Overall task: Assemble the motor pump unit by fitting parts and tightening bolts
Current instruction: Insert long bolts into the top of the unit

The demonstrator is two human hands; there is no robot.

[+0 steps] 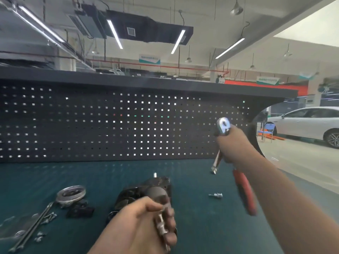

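Ratchet (pixel 222 127) raised in our right hand (pixel 231 143), fingers wrapped round it clear of the table (pixel 201 226), while our left hand (pixel 146 222) pinches a bolt (pixel 161 226) just above the pump (pixel 146 191), ready, we reckon, to seat it before tightening.

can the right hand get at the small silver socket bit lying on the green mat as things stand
Probably not without first freeing itself: the right hand grips a chrome ratchet wrench with a red handle, raised above the mat. The small silver socket bit lies uncovered below it.
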